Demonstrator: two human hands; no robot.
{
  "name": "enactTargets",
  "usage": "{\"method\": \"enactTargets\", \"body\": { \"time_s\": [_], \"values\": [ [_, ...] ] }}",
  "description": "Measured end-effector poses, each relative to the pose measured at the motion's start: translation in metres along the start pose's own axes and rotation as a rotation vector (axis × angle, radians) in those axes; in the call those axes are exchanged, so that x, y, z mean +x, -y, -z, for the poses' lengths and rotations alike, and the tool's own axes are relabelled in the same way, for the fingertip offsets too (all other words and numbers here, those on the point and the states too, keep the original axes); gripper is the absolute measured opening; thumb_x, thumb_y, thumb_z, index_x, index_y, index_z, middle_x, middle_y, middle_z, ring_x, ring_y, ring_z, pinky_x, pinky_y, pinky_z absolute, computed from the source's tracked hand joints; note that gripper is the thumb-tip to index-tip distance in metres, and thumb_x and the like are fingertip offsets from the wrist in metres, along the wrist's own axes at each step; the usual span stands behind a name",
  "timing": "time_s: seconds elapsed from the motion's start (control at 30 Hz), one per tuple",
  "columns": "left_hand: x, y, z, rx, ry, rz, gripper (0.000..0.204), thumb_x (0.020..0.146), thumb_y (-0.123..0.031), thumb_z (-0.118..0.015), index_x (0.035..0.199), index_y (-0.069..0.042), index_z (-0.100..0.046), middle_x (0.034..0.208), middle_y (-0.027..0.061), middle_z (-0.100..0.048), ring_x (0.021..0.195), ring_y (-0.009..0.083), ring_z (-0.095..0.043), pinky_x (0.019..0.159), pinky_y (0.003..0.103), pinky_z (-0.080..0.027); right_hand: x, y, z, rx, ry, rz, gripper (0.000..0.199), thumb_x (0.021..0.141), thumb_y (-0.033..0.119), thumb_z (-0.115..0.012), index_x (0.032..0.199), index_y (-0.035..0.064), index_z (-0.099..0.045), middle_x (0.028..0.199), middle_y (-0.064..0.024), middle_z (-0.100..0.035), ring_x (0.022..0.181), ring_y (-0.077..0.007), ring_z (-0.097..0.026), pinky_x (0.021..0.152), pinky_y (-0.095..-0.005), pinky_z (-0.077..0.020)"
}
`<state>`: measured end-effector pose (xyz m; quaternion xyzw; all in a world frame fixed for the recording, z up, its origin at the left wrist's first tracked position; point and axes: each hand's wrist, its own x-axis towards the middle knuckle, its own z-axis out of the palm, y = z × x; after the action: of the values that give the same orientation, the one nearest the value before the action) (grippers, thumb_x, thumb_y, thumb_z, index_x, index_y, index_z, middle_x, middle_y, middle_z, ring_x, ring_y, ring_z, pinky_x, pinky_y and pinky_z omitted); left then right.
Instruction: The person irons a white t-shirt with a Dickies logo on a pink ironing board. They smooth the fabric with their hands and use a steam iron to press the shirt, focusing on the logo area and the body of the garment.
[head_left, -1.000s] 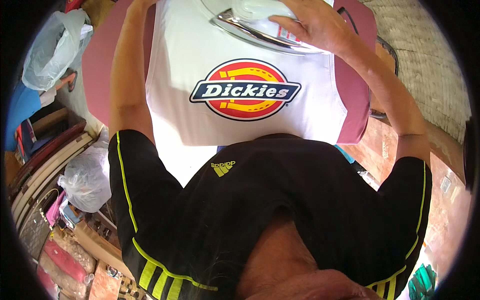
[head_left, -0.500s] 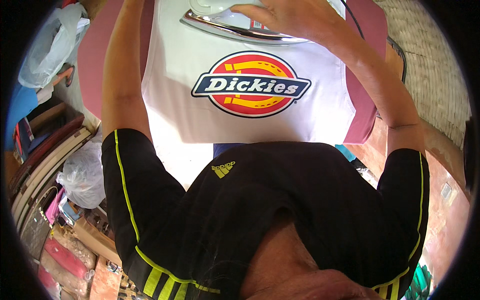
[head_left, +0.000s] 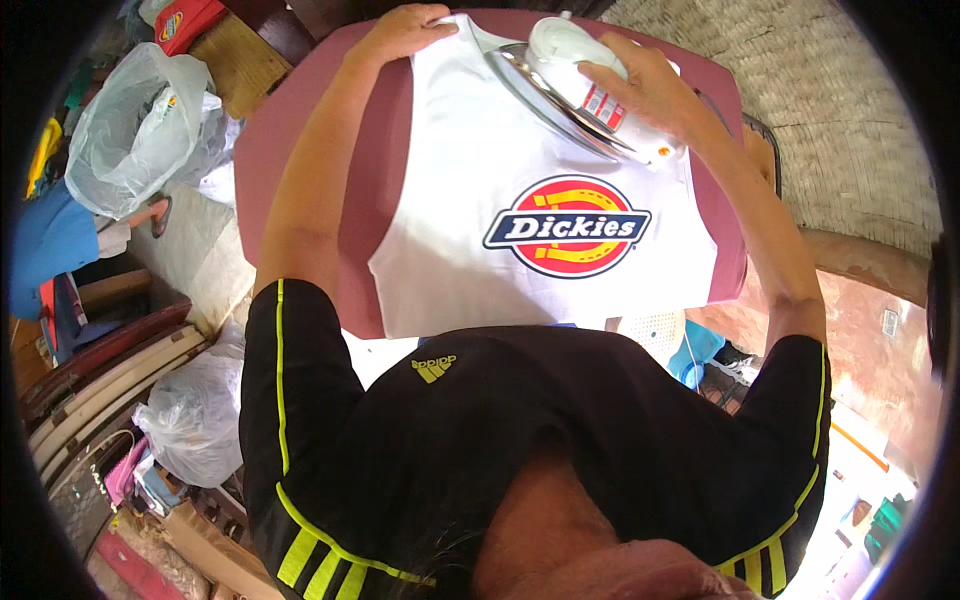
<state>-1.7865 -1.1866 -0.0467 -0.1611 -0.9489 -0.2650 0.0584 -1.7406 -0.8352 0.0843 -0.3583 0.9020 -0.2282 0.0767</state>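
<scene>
Iron soleplate (mostly hidden) under right hand

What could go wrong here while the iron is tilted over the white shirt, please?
The iron, gripped by the right hand, is tipped with its soleplate near the printed emblem; touching it might melt the print. The left hand pins the white shirt close to the iron's path, so fingers could get burned.

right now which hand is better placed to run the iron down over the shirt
Right. The right hand already grips the white iron on the white shirt. The left hand lies flat on the shirt's top edge, holding the cloth against the maroon board.
</scene>
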Motion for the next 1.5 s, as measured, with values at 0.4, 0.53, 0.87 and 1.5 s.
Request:
{"method": "enactTargets", "body": {
  "time_s": [0.4,0.53,0.87,1.5],
  "values": [
    [-0.018,-0.004,0.011,-0.067,-0.158,0.214,0.035,0.095,-0.042,-0.053,0.096,-0.009,-0.064,0.095,0.0118,-0.070,0.093,0.0318,-0.065,0.079,0.044,-0.050,0.036,0.080,-0.060,0.121,-0.181,-0.149,0.038,0.094,0.031,-0.055,0.098,-0.0069,-0.054,0.093,-0.0357,-0.064,0.089,-0.0478,-0.064,0.082,-0.0521,-0.0492],
    [-0.050,-0.021,0.011,-0.056,-0.195,0.292,0.032,0.092,-0.037,-0.056,0.094,-0.007,-0.065,0.099,0.0134,-0.069,0.095,0.0321,-0.065,0.078,0.045,-0.050,0.071,0.055,-0.092,-0.027,-0.377,-0.079,0.037,0.097,0.033,-0.054,0.107,-0.0026,-0.054,0.085,-0.0257,-0.066,0.071,-0.0374,-0.067,0.066,-0.0446,-0.0512],
    [-0.054,0.000,-0.001,-0.113,-0.328,0.269,0.028,0.089,-0.035,-0.063,0.100,-0.010,-0.071,0.085,0.0140,-0.069,0.081,0.0316,-0.067,0.072,0.041,-0.051,0.089,0.040,-0.127,0.054,-0.453,0.008,0.036,0.095,0.028,-0.054,0.105,-0.0055,-0.046,0.082,-0.0352,-0.061,0.083,-0.0551,-0.060,0.071,-0.0611,-0.0462],
    [-0.047,0.011,-0.003,-0.172,-0.356,0.307,0.020,0.085,-0.021,-0.066,0.088,-0.002,-0.074,0.090,0.0205,-0.071,0.085,0.0334,-0.069,0.075,0.040,-0.053,0.109,0.058,-0.083,0.064,-0.267,-0.169,0.036,0.094,0.025,-0.052,0.105,-0.0094,-0.048,0.091,-0.0393,-0.061,0.093,-0.0543,-0.061,0.081,-0.0579,-0.0473]
  ]
}}
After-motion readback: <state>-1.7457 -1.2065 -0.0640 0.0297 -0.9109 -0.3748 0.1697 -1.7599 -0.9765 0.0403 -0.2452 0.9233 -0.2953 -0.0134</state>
